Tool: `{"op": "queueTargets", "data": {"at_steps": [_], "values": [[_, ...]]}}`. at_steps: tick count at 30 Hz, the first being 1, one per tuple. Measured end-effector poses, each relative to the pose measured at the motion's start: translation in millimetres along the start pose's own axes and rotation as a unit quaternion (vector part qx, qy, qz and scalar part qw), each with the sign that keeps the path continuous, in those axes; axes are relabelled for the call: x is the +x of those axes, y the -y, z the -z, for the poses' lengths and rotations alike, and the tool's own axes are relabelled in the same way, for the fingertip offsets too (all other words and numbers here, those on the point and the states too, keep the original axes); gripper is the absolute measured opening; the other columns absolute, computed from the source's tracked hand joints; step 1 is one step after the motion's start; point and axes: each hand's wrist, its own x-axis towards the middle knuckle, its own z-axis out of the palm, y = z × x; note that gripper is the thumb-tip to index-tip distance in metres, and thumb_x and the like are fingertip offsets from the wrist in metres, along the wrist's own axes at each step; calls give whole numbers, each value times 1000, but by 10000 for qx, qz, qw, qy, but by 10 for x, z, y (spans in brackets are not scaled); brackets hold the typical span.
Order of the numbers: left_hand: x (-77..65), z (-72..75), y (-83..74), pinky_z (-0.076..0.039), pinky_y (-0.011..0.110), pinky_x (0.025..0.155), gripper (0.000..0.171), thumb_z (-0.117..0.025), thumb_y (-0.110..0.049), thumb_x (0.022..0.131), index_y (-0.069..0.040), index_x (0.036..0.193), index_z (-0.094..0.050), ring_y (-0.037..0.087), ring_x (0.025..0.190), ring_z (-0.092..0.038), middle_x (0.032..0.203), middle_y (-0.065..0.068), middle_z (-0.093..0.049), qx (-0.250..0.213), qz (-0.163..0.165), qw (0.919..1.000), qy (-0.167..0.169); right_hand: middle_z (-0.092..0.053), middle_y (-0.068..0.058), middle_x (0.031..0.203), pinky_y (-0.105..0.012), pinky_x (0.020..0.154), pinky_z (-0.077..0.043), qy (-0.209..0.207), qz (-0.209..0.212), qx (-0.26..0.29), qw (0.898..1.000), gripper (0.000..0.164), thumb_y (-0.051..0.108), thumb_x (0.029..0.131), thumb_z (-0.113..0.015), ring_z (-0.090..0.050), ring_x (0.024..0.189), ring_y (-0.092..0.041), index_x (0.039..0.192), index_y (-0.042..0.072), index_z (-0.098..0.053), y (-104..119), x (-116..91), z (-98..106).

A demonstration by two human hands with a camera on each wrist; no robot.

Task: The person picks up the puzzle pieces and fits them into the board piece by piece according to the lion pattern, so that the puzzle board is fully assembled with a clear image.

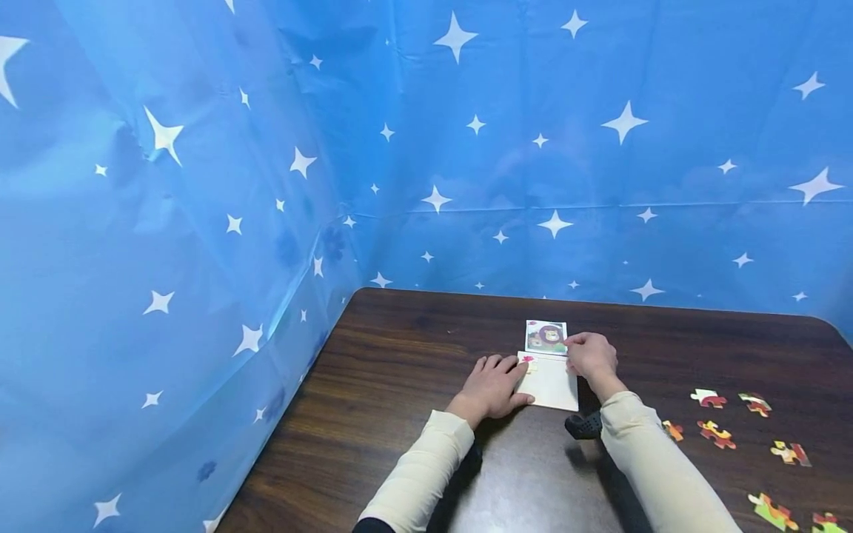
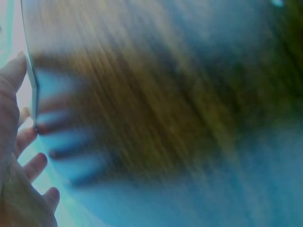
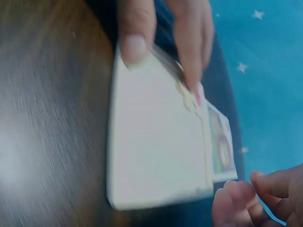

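A white board [image 1: 550, 386] with a thin raised edge lies on the table. Behind it is a small picture card [image 1: 546, 337] showing a lion. My left hand [image 1: 492, 385] rests at the board's left side, fingers spread and fairly straight, thumb on its near corner. Close by its fingertips, a pale puzzle piece [image 1: 531, 365] with a pink-red mark sits in the board's far left corner. My right hand [image 1: 591, 355] has bent fingers beside the card's right edge, near the board's far right corner. Whether it pinches the card or a small piece is hidden.
Several loose puzzle pieces [image 1: 716, 434] are scattered over the right side of the dark wooden table [image 1: 393, 355]. A black wrist device [image 1: 583, 426] hangs under the right wrist. Blue star-patterned cloth [image 1: 493, 170] stands behind and left of the table.
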Motion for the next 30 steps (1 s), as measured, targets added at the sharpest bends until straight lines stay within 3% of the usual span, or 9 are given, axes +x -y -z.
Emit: {"op": "queueTargets", "data": {"at_steps": [4,8,16,19,25,30], "values": [[-16,23,-3,-33,45,121,67,-44,-62,102,-29,159,-35,24,147,-38,162,-2,-38,-81,-17,10000,28,-72,-17,92,-29,62,-61,-90,77,143,9998,32,13,101,-48,-68,65,-12,117,-4,-70,-72,24,193],[-26,30,9,-32,45,121,67,-44,-61,102,-29,159,-34,24,147,-37,162,-2,-37,-93,-24,9999,35,-72,-20,95,-30,64,-61,-81,171,137,9997,34,12,101,-47,-67,64,-11,120,-6,-69,-158,48,421],[-11,-8,20,-32,43,121,68,-42,-63,102,-28,160,-33,23,148,-37,164,-2,-36,-51,-55,10000,34,-67,-24,112,-28,69,-62,276,63,498,9984,40,10,103,-43,-65,69,-6,134,-10,-58,-399,130,903],[-19,-10,16,-32,43,121,68,-41,-62,102,-28,160,-32,23,148,-37,164,-2,-36,-21,-64,10000,20,-68,-16,103,-28,71,-62,463,-4,710,9964,43,11,105,-40,-65,69,-4,140,-12,-51,-474,150,1082],[-9,-15,-5,-32,43,121,68,-41,-63,102,-28,160,-32,23,148,-37,164,-3,-35,-65,-67,10000,1,-61,13,76,-24,70,-60,759,-268,1386,9871,51,18,110,-32,-65,67,-1,150,-13,-34,-580,157,1397],[-6,-20,2,-30,46,122,68,-41,-63,102,-30,160,-31,23,149,-36,164,-3,-34,-94,8,9999,68,-60,16,72,-23,69,-60,707,-389,1415,9866,52,18,110,-31,-65,66,0,151,-14,-31,-640,156,1547]]}}
